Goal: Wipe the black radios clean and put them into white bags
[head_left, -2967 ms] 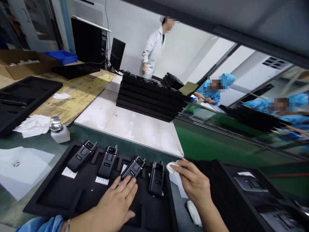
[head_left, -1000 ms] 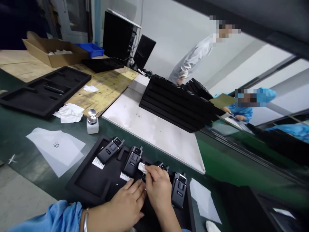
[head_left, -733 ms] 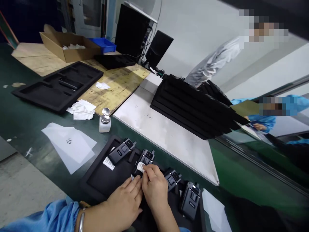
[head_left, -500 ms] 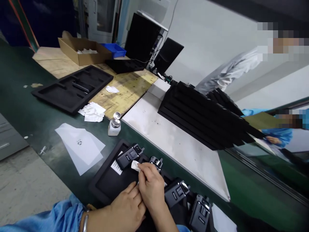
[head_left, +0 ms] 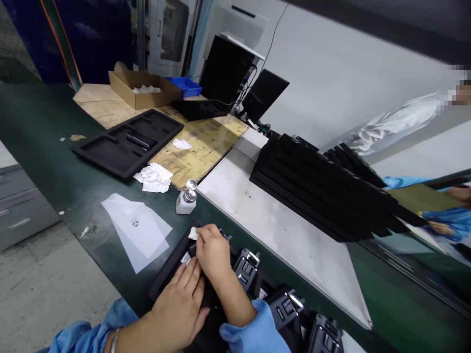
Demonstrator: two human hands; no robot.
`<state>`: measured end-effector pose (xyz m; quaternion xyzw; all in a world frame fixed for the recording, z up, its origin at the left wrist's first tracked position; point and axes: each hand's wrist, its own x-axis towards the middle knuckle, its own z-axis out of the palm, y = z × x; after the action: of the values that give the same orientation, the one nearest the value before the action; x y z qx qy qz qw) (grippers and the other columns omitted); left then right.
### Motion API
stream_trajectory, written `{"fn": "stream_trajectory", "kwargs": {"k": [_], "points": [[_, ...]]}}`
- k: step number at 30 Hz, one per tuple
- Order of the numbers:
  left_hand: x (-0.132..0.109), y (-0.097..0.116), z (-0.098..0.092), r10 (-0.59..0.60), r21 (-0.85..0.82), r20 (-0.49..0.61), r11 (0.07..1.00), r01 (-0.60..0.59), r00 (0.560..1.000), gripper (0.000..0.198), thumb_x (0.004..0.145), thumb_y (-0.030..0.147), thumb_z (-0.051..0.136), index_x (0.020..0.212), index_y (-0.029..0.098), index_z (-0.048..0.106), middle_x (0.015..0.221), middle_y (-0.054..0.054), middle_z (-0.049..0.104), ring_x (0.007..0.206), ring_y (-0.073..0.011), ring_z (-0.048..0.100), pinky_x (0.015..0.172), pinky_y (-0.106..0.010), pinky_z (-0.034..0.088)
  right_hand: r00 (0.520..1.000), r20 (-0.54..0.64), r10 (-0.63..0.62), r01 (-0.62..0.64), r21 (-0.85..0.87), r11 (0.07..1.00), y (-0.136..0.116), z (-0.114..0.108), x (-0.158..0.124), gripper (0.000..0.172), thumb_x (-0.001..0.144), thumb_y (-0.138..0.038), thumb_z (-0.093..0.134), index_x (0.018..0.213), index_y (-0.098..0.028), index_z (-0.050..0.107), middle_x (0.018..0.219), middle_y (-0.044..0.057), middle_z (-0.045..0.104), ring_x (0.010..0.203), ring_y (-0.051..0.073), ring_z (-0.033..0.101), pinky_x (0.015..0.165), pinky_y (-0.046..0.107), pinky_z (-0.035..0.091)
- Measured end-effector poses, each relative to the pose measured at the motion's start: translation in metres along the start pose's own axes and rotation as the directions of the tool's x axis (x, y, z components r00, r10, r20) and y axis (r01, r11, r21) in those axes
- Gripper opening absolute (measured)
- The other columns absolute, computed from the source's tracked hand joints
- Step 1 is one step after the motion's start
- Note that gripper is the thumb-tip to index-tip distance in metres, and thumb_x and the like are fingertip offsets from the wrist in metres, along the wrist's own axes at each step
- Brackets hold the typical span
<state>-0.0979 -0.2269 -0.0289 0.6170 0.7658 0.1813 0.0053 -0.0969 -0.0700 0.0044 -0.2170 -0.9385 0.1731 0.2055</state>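
My right hand (head_left: 214,252) pinches a small folded white wipe (head_left: 193,233) over the upper end of a black handheld device in the near foam tray (head_left: 160,282). That device is mostly hidden by my hands. My left hand (head_left: 178,301) has its fingers stretched out, their tips at the device's lower side, close to a white label (head_left: 186,258). To the right of my right hand lies a black handheld device (head_left: 247,267) with a shiny top end. Another such device (head_left: 285,309) and one more device (head_left: 326,336) follow along the tray.
A white dispenser bottle (head_left: 186,202) with its lid up stands beyond the tray. White translucent bags (head_left: 136,230), crumpled wipes (head_left: 154,177) and a second foam tray (head_left: 127,169) lie farther left. Stacked black foam trays (head_left: 312,191) rest on a white board (head_left: 239,189). People are at the far right.
My right hand has moved left with the wipe, from between two devices onto the leftmost one. My left hand has shifted left too. The whole view has swung slightly.
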Motion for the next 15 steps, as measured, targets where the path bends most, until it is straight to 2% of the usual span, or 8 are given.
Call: {"fn": "stream_trajectory", "kwargs": {"k": [3,5,6,7,8,10,12,15], "points": [[0.000,-0.003,-0.001,0.015,0.013,-0.023,1.000,-0.015,1.000,0.054,0.092,0.046,0.051,0.129,0.008,0.060,0.148,-0.022,0.043,0.139,-0.0350,0.038,0.110,-0.047,0.030,0.991,-0.123,0.045,-0.038,0.058,0.998,0.026,-0.022,-0.014,0.027,0.089,-0.018,0.045,0.094,-0.018,0.071,0.093,0.007,0.069,0.083,0.017,0.066,0.076,0.027,0.052],[0.000,-0.005,0.000,0.032,0.037,-0.039,0.999,-0.030,0.999,0.051,0.089,0.041,0.055,0.130,0.010,0.059,0.150,-0.021,0.041,0.140,-0.0346,0.037,0.110,-0.047,0.030,0.947,-0.266,0.182,-0.148,0.143,0.979,0.059,-0.045,-0.037,0.025,0.089,-0.030,0.049,0.093,-0.017,0.070,0.091,0.008,0.069,0.080,0.019,0.065,0.072,0.029,0.053],[0.000,-0.006,0.001,0.043,0.050,-0.050,0.998,-0.040,0.998,0.050,0.088,0.039,0.056,0.130,0.011,0.059,0.150,-0.021,0.040,0.140,-0.0345,0.037,0.111,-0.047,0.030,0.892,-0.342,0.295,-0.237,0.203,0.950,0.079,-0.058,-0.051,0.026,0.087,-0.037,0.055,0.093,-0.017,0.070,0.088,0.007,0.070,0.075,0.019,0.064,0.068,0.029,0.052],[-0.001,-0.007,0.002,0.057,0.063,-0.068,0.997,-0.053,0.996,0.049,0.087,0.038,0.057,0.129,0.011,0.060,0.151,-0.020,0.039,0.140,-0.0343,0.037,0.111,-0.047,0.030,0.817,-0.395,0.420,-0.343,0.253,0.905,0.100,-0.073,-0.068,0.030,0.083,-0.042,0.059,0.095,-0.017,0.070,0.085,0.007,0.070,0.070,0.018,0.063,0.066,0.029,0.052],[-0.002,-0.008,0.004,0.074,0.074,-0.093,0.995,-0.068,0.993,0.048,0.087,0.037,0.057,0.128,0.012,0.060,0.152,-0.020,0.039,0.140,-0.0341,0.038,0.111,-0.047,0.030,0.725,-0.434,0.534,-0.445,0.296,0.845,0.120,-0.088,-0.087,0.037,0.079,-0.047,0.061,0.098,-0.016,0.069,0.082,0.006,0.070,0.066,0.018,0.062,0.063,0.029,0.051],[-0.004,-0.013,0.008,0.110,0.088,-0.151,0.991,-0.098,0.982,0.045,0.089,0.039,0.056,0.126,0.014,0.062,0.153,-0.019,0.038,0.138,-0.0338,0.040,0.111,-0.046,0.030,0.560,-0.497,0.663,-0.595,0.317,0.739,0.154,-0.121,-0.130,0.048,0.075,-0.053,0.060,0.101,-0.014,0.066,0.076,0.005,0.069,0.062,0.018,0.062,0.060,0.029,0.050],[-0.004,-0.020,0.016,0.141,0.078,-0.194,0.989,-0.128,0.971,0.045,0.089,0.041,0.056,0.124,0.015,0.063,0.154,-0.018,0.036,0.138,-0.0349,0.040,0.112,-0.047,0.029,0.420,-0.580,0.698,-0.703,0.279,0.655,0.179,-0.154,-0.177,0.047,0.073,-0.054,0.058,0.097,-0.014,0.065,0.070,0.005,0.067,0.061,0.019,0.062,0.058,0.029,0.049],[-0.001,-0.034,0.030,0.184,0.002,-0.230,0.982,-0.189,0.956,0.049,0.086,0.045,0.058,0.125,0.015,0.063,0.155,-0.016,0.035,0.140,-0.0372,0.037,0.114,-0.051,0.027,0.240,-0.692,0.680,-0.842,0.200,0.501,0.199,-0.193,-0.241,0.036,0.072,-0.048,0.056,0.085,-0.016,0.065,0.066,0.006,0.066,0.061,0.022,0.062,0.060,0.032,0.048]]}}
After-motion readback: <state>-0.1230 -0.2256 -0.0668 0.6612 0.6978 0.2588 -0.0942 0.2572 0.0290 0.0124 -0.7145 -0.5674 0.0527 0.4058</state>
